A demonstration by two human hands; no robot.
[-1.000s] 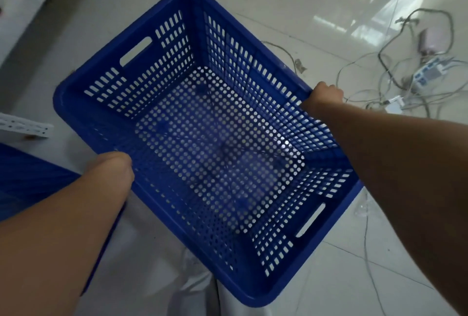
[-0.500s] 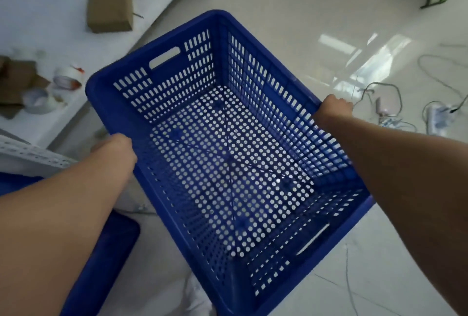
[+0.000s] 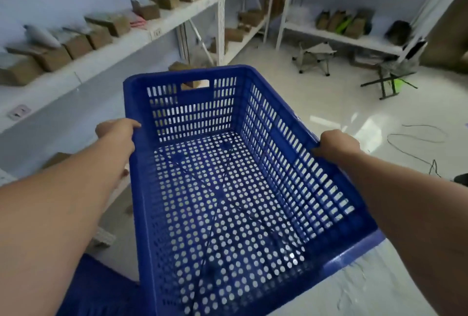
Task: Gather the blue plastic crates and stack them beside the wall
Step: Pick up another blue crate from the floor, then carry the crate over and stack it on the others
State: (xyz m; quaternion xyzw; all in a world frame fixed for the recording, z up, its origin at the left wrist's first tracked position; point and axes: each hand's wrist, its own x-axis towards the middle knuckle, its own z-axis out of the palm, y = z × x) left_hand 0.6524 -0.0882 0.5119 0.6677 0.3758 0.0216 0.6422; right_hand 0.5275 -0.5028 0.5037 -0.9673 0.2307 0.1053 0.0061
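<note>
An empty blue perforated crate is held in the air in front of me, its long axis pointing away, a handle slot in its far end wall. My left hand grips the left long rim near the far corner. My right hand grips the right long rim about midway. A second blue crate lies low at the bottom left, mostly hidden under my left forearm and the held crate.
White shelving with cardboard boxes runs along the left wall, and more shelves stand at the back. A folding stool and a dark folded frame sit on the glossy white floor. Loose cables lie at the right.
The view has swung up from the floor to the room. The crate now points straight ahead rather than diagonally and is held more level. Both hands keep their grip on its rims.
</note>
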